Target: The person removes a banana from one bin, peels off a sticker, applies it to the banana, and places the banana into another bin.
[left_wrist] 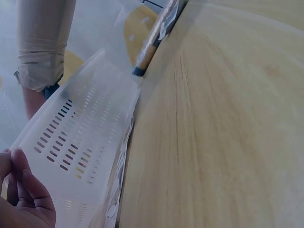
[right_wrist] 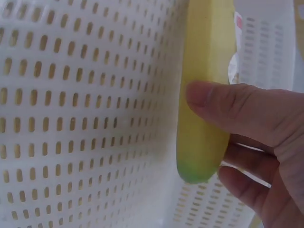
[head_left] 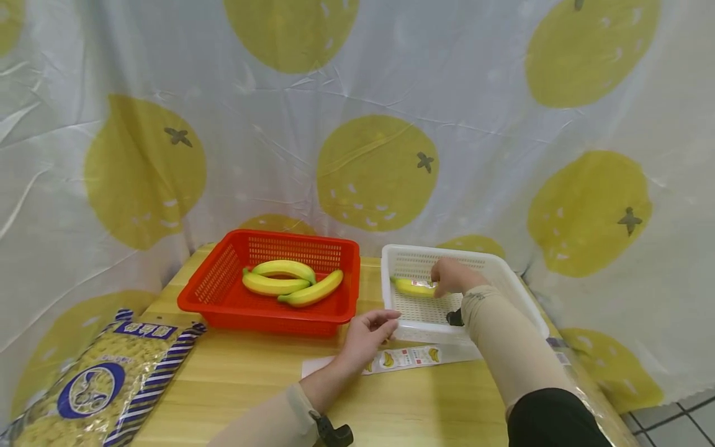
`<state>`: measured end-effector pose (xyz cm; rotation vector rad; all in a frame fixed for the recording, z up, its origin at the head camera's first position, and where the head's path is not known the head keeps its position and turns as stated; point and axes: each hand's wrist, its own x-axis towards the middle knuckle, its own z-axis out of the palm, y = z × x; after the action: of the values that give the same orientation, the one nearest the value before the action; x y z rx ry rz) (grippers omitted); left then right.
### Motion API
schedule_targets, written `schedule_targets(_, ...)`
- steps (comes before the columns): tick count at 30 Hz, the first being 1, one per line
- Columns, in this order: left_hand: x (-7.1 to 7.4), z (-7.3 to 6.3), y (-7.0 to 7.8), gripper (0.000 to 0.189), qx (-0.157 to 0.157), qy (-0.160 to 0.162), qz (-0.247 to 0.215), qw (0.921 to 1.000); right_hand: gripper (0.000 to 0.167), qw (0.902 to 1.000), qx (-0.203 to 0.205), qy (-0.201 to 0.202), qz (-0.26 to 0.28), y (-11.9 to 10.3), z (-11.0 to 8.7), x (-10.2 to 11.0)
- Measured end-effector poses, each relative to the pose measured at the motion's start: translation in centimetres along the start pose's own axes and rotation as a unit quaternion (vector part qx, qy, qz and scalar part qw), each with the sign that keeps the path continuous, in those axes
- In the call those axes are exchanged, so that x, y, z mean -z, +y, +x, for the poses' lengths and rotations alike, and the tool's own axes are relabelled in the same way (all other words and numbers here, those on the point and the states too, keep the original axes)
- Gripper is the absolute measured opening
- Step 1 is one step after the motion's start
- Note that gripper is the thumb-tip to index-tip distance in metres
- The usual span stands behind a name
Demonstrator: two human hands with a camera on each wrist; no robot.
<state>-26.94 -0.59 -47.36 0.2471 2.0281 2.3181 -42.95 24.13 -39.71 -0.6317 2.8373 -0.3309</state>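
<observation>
My right hand (head_left: 451, 276) is inside the white basket (head_left: 469, 331), holding a yellow banana (head_left: 410, 286) near its green-tipped end. In the right wrist view, the thumb (right_wrist: 213, 97) lies across one side of the banana (right_wrist: 209, 52) and the other fingers are behind it. A printed sticker (head_left: 422, 284) is on the banana's skin. At the basket's front left corner is my left hand (head_left: 364, 338), its fingers loosely bent and the fingertips right at the rim. Under and beside this hand runs a strip of banana stickers (head_left: 410, 358).
A red basket (head_left: 321, 326) on the left contains several bananas (head_left: 274, 285). At the left edge lies a clear bag of pasta (head_left: 106, 379) with blue stripes. Another plastic package (head_left: 581, 388) is along the table's right edge. Behind hangs a lemon-print curtain (head_left: 480, 143).
</observation>
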Motion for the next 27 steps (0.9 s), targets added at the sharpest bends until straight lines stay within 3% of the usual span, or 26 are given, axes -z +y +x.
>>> schedule_targets(3, -0.3, 0.0, -0.1, 0.023, 0.004, -0.004, -0.003, 1.0000, 0.050, 0.9998, 0.009, 0.000, -0.017, 0.6, 0.1, -0.7)
schedule_targets(7, -0.4, 0.1, -0.2, 0.023, 0.005, -0.008, -0.004, 0.9999, 0.026, 0.9975, 0.015, 0.026, -0.064, 0.6, 0.1, -1.0)
schedule_targets(10, -0.3, 0.0, -0.1, 0.022, 0.003, -0.005, -0.001, 1.0000, 0.017, 0.9956, 0.019, 0.045, -0.080, 0.5, 0.3, -1.2)
schedule_targets(14, -0.2, 0.0, -0.1, 0.021, 0.002, -0.004, 0.005, 1.0000, 0.020, 0.9964, 0.014, 0.049, -0.068, 0.3, 0.4, -1.4)
schedule_targets(19, -0.1, 0.0, 0.0, 0.021, -0.003, -0.002, 0.009, 1.0000, 0.036, 0.9973, 0.003, 0.049, -0.054, 0.1, 0.5, -1.4)
schedule_targets(27, 0.0, 0.0, -0.2, 0.020, -0.003, -0.005, 0.024, 0.9997, 0.036, 0.9988, -0.027, 0.005, -0.041, 0.2, 0.9, -0.7)
